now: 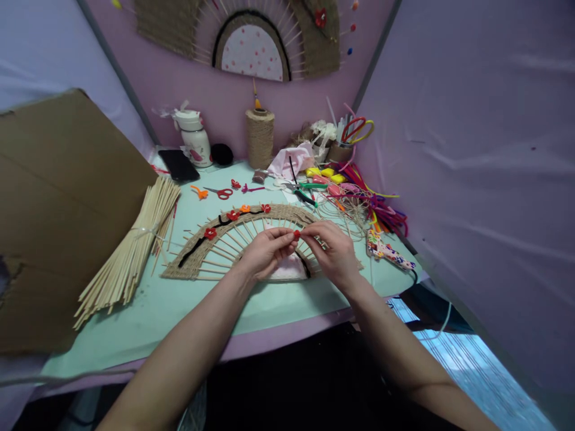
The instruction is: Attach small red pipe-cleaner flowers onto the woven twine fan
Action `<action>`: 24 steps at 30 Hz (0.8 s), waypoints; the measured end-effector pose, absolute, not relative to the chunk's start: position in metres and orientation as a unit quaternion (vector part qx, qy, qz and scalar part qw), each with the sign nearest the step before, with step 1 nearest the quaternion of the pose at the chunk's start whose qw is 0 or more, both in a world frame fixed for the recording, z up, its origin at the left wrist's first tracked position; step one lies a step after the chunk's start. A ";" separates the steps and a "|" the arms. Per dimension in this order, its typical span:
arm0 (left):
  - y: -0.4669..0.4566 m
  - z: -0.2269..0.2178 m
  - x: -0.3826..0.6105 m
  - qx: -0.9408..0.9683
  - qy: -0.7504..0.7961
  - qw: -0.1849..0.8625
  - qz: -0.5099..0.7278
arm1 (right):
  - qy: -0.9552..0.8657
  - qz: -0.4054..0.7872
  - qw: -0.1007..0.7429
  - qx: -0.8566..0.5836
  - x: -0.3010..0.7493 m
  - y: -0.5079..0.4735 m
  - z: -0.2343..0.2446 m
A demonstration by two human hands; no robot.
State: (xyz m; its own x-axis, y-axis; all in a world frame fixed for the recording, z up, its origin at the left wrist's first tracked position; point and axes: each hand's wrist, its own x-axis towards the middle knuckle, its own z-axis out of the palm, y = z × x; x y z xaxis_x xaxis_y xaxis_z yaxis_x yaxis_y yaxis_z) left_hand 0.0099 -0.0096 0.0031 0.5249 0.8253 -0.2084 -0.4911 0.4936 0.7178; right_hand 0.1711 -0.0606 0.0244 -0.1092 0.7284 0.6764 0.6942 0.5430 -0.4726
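My left hand [266,251] and my right hand [331,250] meet over the middle of a half-round woven jute and stick piece [197,254] lying on the pale green table [157,317]. Both pinch a small red flower-shaped piece [297,234] between their fingertips. Along the jute arc runs a black cord [191,254] with red and orange flowers [210,233] fixed on it.
A bundle of wooden sticks [132,251] and a cardboard sheet [54,209] lie at left. Scissors [220,193], a phone [178,164], a white bottle [194,139], a jute spool [259,137], pliers [305,191], pipe cleaners [372,203] and a glue gun [389,251] crowd the back and right.
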 end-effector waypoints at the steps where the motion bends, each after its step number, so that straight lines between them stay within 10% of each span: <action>1: -0.009 0.002 0.009 0.299 0.273 0.822 0.400 | -0.735 0.029 0.476 -0.483 0.172 -0.061 0.024; 15: -0.010 0.002 0.010 0.317 0.281 0.818 0.388 | -0.704 0.096 0.503 -0.492 0.172 -0.058 0.021; 24: -0.011 -0.004 0.014 0.540 0.336 0.585 0.503 | -0.703 0.091 0.479 -0.518 0.168 -0.059 0.011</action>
State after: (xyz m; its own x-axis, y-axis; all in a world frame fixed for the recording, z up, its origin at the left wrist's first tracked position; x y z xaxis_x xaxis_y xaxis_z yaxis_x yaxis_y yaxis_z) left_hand 0.0140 -0.0114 -0.0041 0.2681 0.9516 0.1502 -0.2251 -0.0897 0.9702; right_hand 0.1676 -0.0594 0.0107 -0.0043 0.8153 0.5790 0.6418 0.4463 -0.6237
